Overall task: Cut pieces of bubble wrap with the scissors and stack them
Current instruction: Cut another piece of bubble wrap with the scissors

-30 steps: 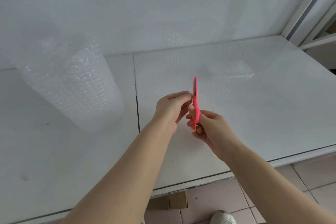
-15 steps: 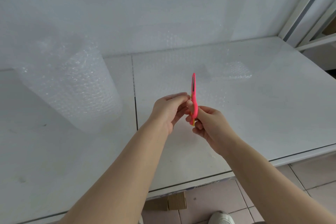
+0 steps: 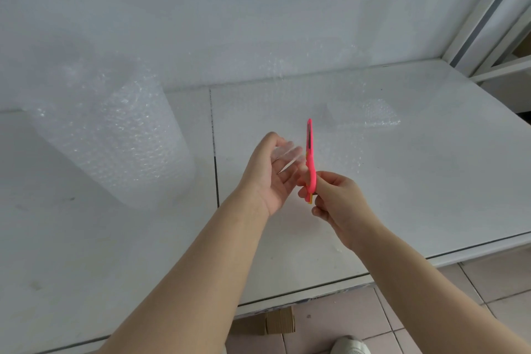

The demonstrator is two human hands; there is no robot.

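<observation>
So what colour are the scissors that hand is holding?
The scissors are bright pink, with a yellow-orange bit by the right hand; head view.

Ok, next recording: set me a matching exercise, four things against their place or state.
Things:
1. scissors
2. bubble wrap roll
3. cut pieces
4. left hand

Place or state:
a. standing on the left of the table
b. lying flat on the table beyond the scissors
c. gripped by the right hand, tips up
d. open, palm showing

Pairs: 1-c, 2-a, 3-b, 4-d.

scissors (image 3: 310, 149) handles hidden in right hand (image 3: 340, 204); left hand (image 3: 270, 172) fingers blurred.
</observation>
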